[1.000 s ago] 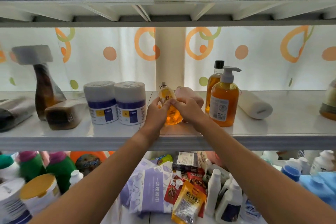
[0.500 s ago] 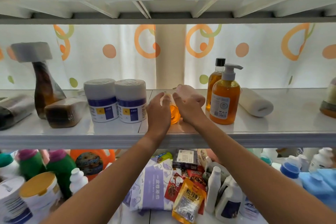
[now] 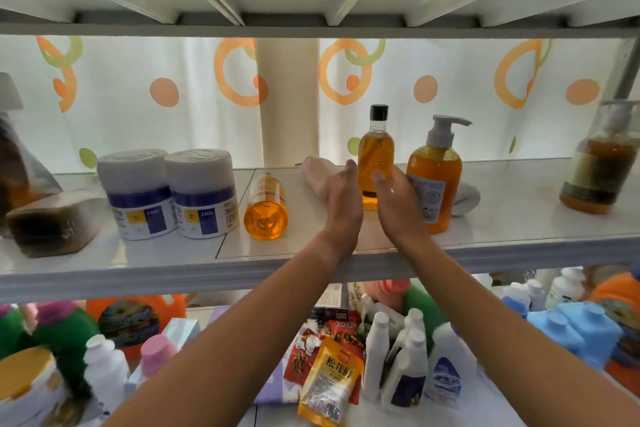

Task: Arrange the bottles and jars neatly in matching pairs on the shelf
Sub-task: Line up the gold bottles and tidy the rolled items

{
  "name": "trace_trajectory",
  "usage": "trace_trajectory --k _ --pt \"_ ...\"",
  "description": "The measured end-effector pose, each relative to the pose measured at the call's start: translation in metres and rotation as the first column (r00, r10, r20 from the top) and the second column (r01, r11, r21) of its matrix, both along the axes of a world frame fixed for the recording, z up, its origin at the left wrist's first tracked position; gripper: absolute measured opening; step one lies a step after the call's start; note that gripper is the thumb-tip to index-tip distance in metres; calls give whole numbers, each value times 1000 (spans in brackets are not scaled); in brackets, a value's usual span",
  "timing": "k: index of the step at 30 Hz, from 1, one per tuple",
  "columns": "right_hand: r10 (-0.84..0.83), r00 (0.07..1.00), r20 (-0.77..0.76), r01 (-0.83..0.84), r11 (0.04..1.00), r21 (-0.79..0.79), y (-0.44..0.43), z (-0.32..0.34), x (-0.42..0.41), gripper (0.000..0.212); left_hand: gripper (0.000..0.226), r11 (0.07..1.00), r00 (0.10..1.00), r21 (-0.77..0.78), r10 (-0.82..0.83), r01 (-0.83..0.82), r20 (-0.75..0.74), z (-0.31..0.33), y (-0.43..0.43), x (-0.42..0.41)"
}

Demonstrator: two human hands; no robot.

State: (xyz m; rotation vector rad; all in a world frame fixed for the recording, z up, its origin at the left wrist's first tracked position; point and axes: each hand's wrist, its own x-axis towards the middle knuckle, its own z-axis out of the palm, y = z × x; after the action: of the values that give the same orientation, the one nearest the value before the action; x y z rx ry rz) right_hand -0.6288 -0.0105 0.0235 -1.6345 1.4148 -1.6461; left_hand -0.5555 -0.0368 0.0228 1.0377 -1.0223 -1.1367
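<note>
Since 0.5 s ago both hands have let go of the small orange bottle & gone right. That bottle now lies on its side on the shelf, base toward the camera, just beside the nearer white jar.

Head view: left hand & right hand are both w/ fingers straight, palms facing each other, holding nothing. They flank the black-capped bottle, which stands upright mid-shelf. Fingertips sit close at each side of its body; whether they touch it yet can't be told. The pump bottle stands just right of it, w/ the right hand in front of its label. A pink object lies behind the left hand, and a white roll lies behind the pump bottle. A 2nd pump bottle stands far right, well apart from the 1st. The near jar's twin touches it, so that pair looks done.

Step in hand, prob.: taking the black-capped bottle, likely to set it w/ the lying amber one, which looks like its match. Next move calls for closing the hands round the bottle's body & lifting straight up, since the pump bottle is near enough to get knocked. After that the lying bottle needs standing up. The 2 pump bottles aren't paired yet.
</note>
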Motion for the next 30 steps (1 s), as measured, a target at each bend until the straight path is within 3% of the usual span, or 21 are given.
trace_trajectory --k 3,6,12,16,19,26,30 --pt "-92 996 -15 93 984 153 -20 -7 -24 58 46 998 995 67 2 5 -100 1 -10 -9" --pt "-74 996 44 61 965 254 -35 -6 -28 72 28 999 999 39 0 1 -41 6 -10 -20" --pt "45 998 32 -52 958 281 -35 -1 -28 59 32 997 997 -75 -21 27 74 3 -10 -28" --pt "40 999 15 -43 972 231 -28 -7 -26 58 71 985 959 -170 19 30 283 -9 0 -26" --pt "63 998 -3 -62 980 190 -19 -13 -18 52 71 979 929 -204 65 11 364 -12 12 -18" --pt "205 977 64 -212 967 138 0 -16 24 46 60 972 964 -236 74 -13 254 -9 32 16" --pt "248 968 48 -252 961 114 2 -16 46 43 73 981 975 -184 105 -69 197 -10 26 38"
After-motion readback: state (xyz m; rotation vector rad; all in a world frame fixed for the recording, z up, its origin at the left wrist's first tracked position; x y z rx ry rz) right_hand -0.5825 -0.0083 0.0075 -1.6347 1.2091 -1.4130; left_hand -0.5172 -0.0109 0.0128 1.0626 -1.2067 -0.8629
